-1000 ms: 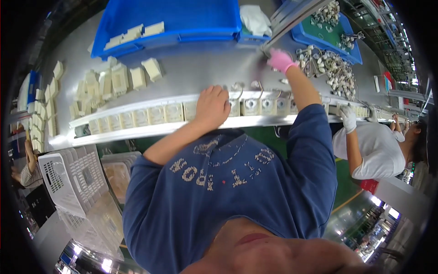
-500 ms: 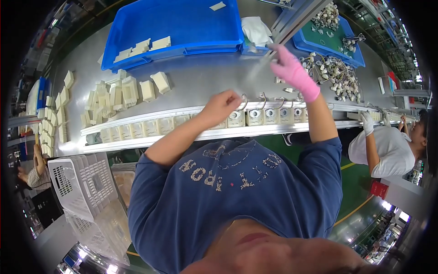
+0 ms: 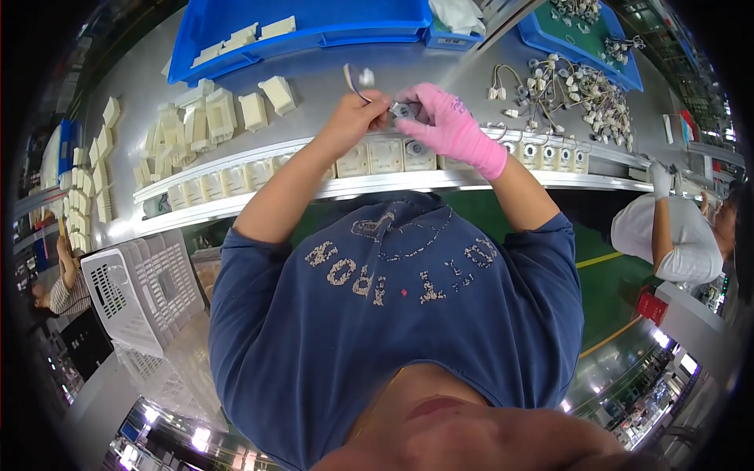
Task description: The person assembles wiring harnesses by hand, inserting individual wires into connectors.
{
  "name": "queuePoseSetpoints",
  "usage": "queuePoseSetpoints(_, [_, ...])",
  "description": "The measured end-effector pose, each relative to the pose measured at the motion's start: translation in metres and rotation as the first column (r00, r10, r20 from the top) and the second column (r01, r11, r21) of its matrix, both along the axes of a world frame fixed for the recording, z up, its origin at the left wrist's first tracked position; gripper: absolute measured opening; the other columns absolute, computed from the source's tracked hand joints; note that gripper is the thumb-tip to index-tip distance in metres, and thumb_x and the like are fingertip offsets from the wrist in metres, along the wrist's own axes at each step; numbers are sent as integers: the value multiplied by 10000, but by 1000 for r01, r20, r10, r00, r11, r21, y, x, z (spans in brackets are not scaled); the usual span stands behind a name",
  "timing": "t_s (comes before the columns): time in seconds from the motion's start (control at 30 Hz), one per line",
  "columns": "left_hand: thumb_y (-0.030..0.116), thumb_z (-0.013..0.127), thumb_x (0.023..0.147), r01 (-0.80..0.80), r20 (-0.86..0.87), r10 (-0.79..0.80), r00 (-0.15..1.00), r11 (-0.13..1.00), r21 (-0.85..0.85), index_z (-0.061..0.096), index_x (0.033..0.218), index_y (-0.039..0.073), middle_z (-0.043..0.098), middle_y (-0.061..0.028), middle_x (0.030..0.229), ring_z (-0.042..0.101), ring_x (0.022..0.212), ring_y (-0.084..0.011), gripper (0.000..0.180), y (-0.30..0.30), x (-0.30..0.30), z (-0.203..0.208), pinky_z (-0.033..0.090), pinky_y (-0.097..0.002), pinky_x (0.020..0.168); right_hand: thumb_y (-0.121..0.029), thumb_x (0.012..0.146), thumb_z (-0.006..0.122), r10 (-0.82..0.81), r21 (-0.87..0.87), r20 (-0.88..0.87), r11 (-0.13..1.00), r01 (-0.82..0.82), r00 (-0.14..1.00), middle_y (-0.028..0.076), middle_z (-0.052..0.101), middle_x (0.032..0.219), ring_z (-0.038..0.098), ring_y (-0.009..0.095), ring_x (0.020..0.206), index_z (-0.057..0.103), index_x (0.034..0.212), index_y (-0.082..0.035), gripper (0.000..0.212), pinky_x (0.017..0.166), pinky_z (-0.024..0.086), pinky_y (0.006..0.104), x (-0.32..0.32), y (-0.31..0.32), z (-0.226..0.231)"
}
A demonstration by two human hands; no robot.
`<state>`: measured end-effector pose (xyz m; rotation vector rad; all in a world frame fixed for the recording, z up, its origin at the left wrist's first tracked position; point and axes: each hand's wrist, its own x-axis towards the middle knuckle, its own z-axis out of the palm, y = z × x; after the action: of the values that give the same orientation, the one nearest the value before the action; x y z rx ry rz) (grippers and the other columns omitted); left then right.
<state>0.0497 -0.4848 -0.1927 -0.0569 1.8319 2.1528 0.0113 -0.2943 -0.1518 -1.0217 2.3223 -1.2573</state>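
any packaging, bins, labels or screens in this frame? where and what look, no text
Large blue tray: far side of table, rectangular, holds cream blocks.
Second blue tray: far right, green inside, holds wired parts.
White slatted crate: lower left, plastic.
No screens or labels clear enough to tell.

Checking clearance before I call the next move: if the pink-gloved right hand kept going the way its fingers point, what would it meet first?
Its fingers point left, so the right hand would probably first meet the small wired part pinched between both hands, then the bare left hand. Depth is hard to judge here.
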Motion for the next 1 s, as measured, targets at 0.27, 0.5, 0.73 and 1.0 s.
queuePoseSetpoints(0.27, [167,565,794,-197,-518,-455,725,583,-788,556,765,44,532,-111,753,512,749,-311,127,-16,36,-2,422,-387,655,-354,803,577,348,370,-355,905,-212,867,107,543,874,556,262,845,532,983,-72,338,729,439,377,19,-14,-24])
queuePoseSetpoints(0.5, [101,604,704,-224,-514,-445,734,555,-801,574,803,55,493,-89,843,496,849,-277,113,-8,49,-6,418,-385,704,-356,797,569,482,526,-535,833,-172,694,81,543,855,546,228,825,541,992,-94,327,702,412,373,29,-12,-30])
queuePoseSetpoints(0.73, [62,589,697,-375,-603,-294,742,563,-736,522,834,34,490,-113,854,487,852,-297,155,6,55,-16,394,-388,730,-194,726,607,66,165,-713,983,76,698,75,512,862,507,239,816,561,896,-102,198,699,381,385,61,-13,-46])
queuePoseSetpoints(1.0, [65,596,712,-389,-587,-265,765,536,-749,500,832,38,496,-118,859,477,854,-307,156,7,55,-16,380,-390,742,-174,723,606,-32,128,-644,981,149,765,79,520,853,504,255,821,583,879,-99,175,705,374,386,67,-19,-40])
